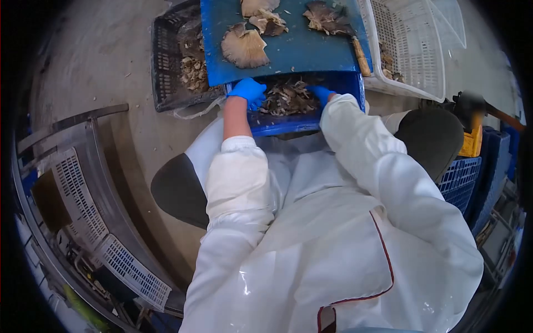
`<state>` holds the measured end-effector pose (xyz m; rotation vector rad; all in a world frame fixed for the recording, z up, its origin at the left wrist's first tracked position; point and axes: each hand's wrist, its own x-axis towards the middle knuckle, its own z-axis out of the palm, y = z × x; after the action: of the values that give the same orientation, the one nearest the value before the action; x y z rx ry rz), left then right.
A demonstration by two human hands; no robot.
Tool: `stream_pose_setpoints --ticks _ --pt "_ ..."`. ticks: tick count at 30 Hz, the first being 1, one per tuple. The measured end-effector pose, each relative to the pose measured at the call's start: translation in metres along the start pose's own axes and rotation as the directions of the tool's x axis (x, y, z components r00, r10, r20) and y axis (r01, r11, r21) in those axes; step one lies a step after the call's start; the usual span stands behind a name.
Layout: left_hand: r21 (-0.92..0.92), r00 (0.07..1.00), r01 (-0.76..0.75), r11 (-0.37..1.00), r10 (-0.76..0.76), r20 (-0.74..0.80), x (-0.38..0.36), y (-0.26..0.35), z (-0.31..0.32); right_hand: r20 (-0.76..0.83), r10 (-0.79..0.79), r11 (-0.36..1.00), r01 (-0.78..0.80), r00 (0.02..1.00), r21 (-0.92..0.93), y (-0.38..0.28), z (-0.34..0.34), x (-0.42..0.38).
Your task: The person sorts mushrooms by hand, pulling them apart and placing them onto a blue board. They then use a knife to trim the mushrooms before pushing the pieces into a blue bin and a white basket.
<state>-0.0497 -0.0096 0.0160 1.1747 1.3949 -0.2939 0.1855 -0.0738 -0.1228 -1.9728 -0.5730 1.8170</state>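
A blue bin (277, 129) sits between my knees, partly under a blue cutting board (300, 55). Inside it lies a heap of torn grey-brown mushroom pieces (288, 100). My left hand (250, 92), in a blue glove, reaches in at the bin's left side beside the heap; its fingers bend downward and look apart. On the heap's right side is my right hand (321, 94), also gloved in blue, with fingers extended toward the pieces and partly hidden. Large mushroom pieces (244, 49) and a wooden-handled knife (361, 55) rest on the board.
A black crate (161, 83) holding mushroom scraps stands to the left, and a white crate (416, 50) with some scraps to the right. A metal frame (105, 166) with white perforated panels is at the far left. Blue crates (463, 180) are at the right.
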Motion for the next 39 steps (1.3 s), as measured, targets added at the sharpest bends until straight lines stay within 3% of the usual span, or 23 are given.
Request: stream_pose_setpoints --ticks 2,4,5,7,8,9,11,13,14,15,16,18,21,24,26,28,30,31,34,37,39 --pt "0.012 0.999 -0.007 1.0 0.007 -0.043 -0.003 0.003 -0.014 0.1 -0.007 0.976 -0.016 0.995 0.219 0.044 0.022 0.072" --pt "0.062 0.995 0.002 0.998 0.004 -0.103 -0.005 0.003 -0.021 0.025 0.164 0.952 -0.164 0.986 0.258 -0.028 0.075 -0.026" --pt "0.042 0.996 0.014 0.999 -0.011 -0.089 -0.004 0.002 -0.023 0.215 -0.308 0.951 0.309 0.927 0.031 0.002 0.093 0.018" --pt "0.063 0.997 0.031 0.998 -0.026 -0.079 0.002 -0.001 -0.025 0.408 -0.527 0.772 0.62 0.746 -0.136 0.029 0.127 0.063" --pt "0.077 0.997 0.036 0.996 -0.03 -0.073 0.005 -0.001 -0.024 0.332 -0.411 0.856 0.485 0.849 -0.179 0.02 0.14 0.061" --pt "0.083 0.996 0.037 0.996 -0.031 -0.078 -0.002 0.003 -0.025 0.207 -0.281 0.768 0.349 0.937 -0.538 -0.015 0.135 0.006" --pt "0.09 0.996 0.066 0.994 -0.061 -0.064 -0.008 0.005 -0.028 0.334 -0.2 0.448 0.389 0.921 -0.805 -0.02 0.106 -0.006" --pt "0.056 0.994 0.09 0.994 -0.086 -0.068 -0.012 0.0 -0.034 0.288 -0.111 0.288 0.308 0.951 -0.907 -0.017 0.064 -0.013" --pt "0.019 0.992 0.099 0.995 -0.097 -0.075 -0.012 -0.005 -0.038 0.193 -0.077 0.323 0.207 0.978 -0.924 -0.013 0.038 -0.014" --pt "-0.021 0.991 0.108 0.994 -0.11 -0.081 -0.014 -0.011 -0.041 0.205 -0.155 0.2 0.233 0.967 -0.952 0.01 0.013 0.007" --pt "-0.05 0.986 0.087 0.995 -0.093 -0.135 -0.018 -0.015 -0.045 0.14 -0.144 0.161 0.163 0.98 -0.973 0.014 -0.012 0.005" --pt "-0.098 0.968 0.038 0.994 -0.061 -0.245 -0.03 -0.018 -0.056 0.055 -0.179 0.273 0.104 0.982 -0.956 0.024 -0.055 0.008" --pt "-0.238 0.923 -0.037 0.971 -0.058 -0.38 -0.046 -0.014 -0.063 0.164 -0.378 0.137 0.23 0.911 -0.964 0.053 -0.092 0.033" --pt "-0.258 0.914 -0.073 0.963 -0.039 -0.403 -0.061 -0.007 -0.062 -0.054 -0.218 0.715 0.122 0.974 -0.688 0.019 -0.081 -0.025" --pt "-0.213 0.922 -0.072 0.974 -0.017 -0.387 -0.073 0.002 -0.059 0.001 -0.34 0.605 0.22 0.941 -0.765 0.0 -0.071 -0.053" --pt "-0.144 0.933 -0.062 0.988 0.006 -0.359 -0.085 0.01 -0.051 0.107 -0.404 0.592 0.349 0.908 -0.727 -0.01 -0.07 -0.076" --pt "-0.022 0.962 -0.059 0.998 0.051 -0.267 -0.085 0.01 -0.041 0.247 -0.435 0.673 0.494 0.866 -0.551 -0.016 -0.073 -0.097" --pt "0.039 0.974 -0.061 0.997 0.068 -0.218 -0.083 0.01 -0.036 0.389 -0.53 0.477 0.644 0.753 -0.598 -0.021 -0.078 -0.109" --pt "0.208 0.994 0.008 0.978 0.015 -0.112 -0.029 -0.01 -0.011 0.38 -0.523 0.7 0.639 0.763 -0.32 -0.048 -0.103 -0.156" --pt "0.677 0.955 -0.022 0.736 0.215 -0.203 0.034 -0.028 0.018 0.359 -0.526 0.702 0.632 0.771 -0.328 -0.096 -0.144 -0.229" --pt "0.599 0.909 0.039 0.8 0.221 -0.353 0.072 -0.038 0.03 0.288 -0.551 0.726 0.62 0.783 -0.297 -0.116 -0.171 -0.256"
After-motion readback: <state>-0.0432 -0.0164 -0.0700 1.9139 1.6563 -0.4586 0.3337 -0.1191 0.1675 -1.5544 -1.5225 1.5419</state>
